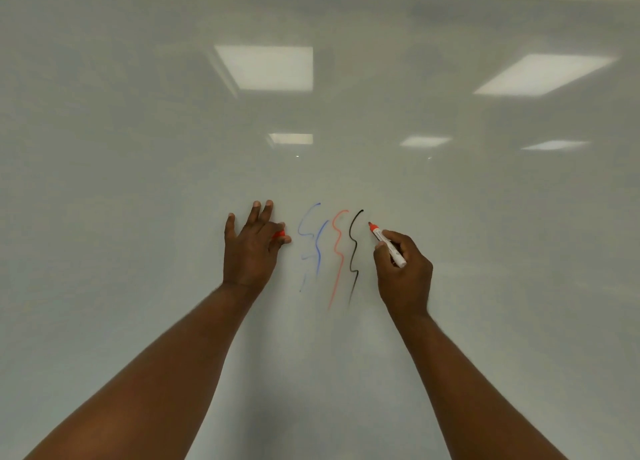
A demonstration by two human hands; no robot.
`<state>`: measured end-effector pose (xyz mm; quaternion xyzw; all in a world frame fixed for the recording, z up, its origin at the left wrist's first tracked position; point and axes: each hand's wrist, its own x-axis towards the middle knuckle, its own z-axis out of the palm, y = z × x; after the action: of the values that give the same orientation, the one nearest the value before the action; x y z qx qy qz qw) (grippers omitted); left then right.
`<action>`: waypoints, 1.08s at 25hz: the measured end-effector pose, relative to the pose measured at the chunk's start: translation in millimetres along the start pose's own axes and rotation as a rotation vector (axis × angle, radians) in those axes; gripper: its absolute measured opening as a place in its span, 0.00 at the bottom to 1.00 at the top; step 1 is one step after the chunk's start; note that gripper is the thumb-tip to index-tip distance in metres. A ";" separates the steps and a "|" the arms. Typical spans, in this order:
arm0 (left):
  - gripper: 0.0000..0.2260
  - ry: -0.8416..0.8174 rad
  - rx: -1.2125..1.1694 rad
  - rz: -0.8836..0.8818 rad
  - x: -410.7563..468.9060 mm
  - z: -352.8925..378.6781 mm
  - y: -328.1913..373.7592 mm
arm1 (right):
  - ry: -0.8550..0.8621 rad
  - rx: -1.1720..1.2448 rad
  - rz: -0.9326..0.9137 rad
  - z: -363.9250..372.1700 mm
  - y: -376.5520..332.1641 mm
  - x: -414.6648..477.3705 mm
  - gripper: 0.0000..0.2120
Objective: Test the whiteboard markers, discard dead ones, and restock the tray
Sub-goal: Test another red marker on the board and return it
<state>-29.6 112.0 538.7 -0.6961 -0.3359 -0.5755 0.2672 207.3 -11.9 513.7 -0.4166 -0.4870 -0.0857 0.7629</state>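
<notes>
We hold the red marker [387,246] in our right hand [403,272], with the thumb and curled fingers wrapped around its white barrel. The marker is uncapped and its red tip points up and left, close to the whiteboard [138,148] and just right of the top of the black line [353,248]. We cannot tell whether the tip touches the surface. Our left hand [251,248] pinches the red cap [278,235] between two digits at its right edge, while the other three fingers stretch upward toward the board. Between the hands, three wavy vertical strokes stand side by side: a blue line [317,248], a red line [337,251] and the black line. Ceiling lights [266,67] reflect in the glossy board above.
</notes>
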 end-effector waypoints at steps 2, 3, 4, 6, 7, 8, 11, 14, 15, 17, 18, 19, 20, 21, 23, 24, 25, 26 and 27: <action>0.08 0.001 0.005 0.004 0.4 0.4 -0.8 | 0.011 -0.050 -0.028 -2.6 4.5 -7.8 0.09; 0.08 0.000 0.006 0.004 0.6 0.4 -1.2 | 0.006 -0.078 -0.044 -4.4 5.4 -12.7 0.09; 0.08 -0.001 0.006 0.003 0.5 0.2 -0.7 | 0.007 -0.093 -0.047 -6.7 7.5 -17.2 0.09; 0.08 -0.004 -0.008 -0.003 0.1 -0.8 1.0 | 0.018 -0.094 -0.018 -13.9 13.3 -26.8 0.09; 0.08 -0.011 -0.020 -0.013 0.1 -1.6 1.8 | 0.014 -0.104 0.003 -17.9 17.7 -33.0 0.08; 0.08 -0.022 -0.031 -0.027 0.4 -1.9 2.3 | 0.002 -0.126 0.018 -22.2 21.4 -39.8 0.06; 0.07 -0.075 -0.084 -0.085 1.9 -2.4 4.2 | -0.079 -0.127 0.080 -34.0 31.5 -60.9 0.10; 0.06 -0.095 -0.184 -0.156 0.8 -7.9 10.9 | -0.126 -0.041 0.060 -41.7 35.2 -73.4 0.08; 0.06 -0.081 -0.212 -0.160 -1.3 -10.8 14.2 | -0.136 -0.018 0.056 -41.9 33.6 -74.9 0.07; 0.07 -0.068 -0.230 -0.106 -10.4 -16.2 21.7 | -0.163 0.027 0.063 -39.6 28.1 -75.9 0.03; 0.08 -0.064 -0.200 -0.052 -18.4 -17.2 25.7 | -0.172 0.026 0.063 -37.7 24.2 -76.0 0.06; 0.08 -0.064 -0.167 -0.002 -28.0 -16.8 29.2 | -0.185 0.009 0.048 -35.3 21.8 -76.7 0.10; 0.09 -0.074 -0.160 0.028 -37.8 -16.6 32.5 | -0.191 -0.029 0.009 -32.8 21.3 -77.6 0.12; 0.09 -0.092 -0.177 0.039 -46.9 -16.9 36.3 | -0.197 -0.076 -0.039 -30.2 22.8 -78.9 0.13; 0.09 -0.135 -0.228 0.044 -62.6 -17.9 42.4 | -0.205 -0.158 -0.104 -26.7 29.3 -81.3 0.14; 0.10 -0.160 -0.241 0.047 -68.7 -18.6 44.9 | -0.205 -0.180 -0.117 -25.8 32.6 -82.7 0.14; 0.10 -0.184 -0.243 0.052 -73.7 -19.2 46.7 | -0.206 -0.195 -0.127 -24.9 35.3 -84.0 0.14; 0.10 -0.204 -0.238 0.056 -78.2 -20.2 48.4 | -0.214 -0.209 -0.138 -24.1 37.2 -85.8 0.14; 0.10 -0.223 -0.232 0.059 -82.1 -21.1 50.5 | -0.226 -0.226 -0.149 -23.4 38.8 -88.0 0.14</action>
<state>-12.8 50.9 463.0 -0.7913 -0.2743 -0.5215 0.1629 198.9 -28.2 416.4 -0.4693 -0.5866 -0.1486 0.6431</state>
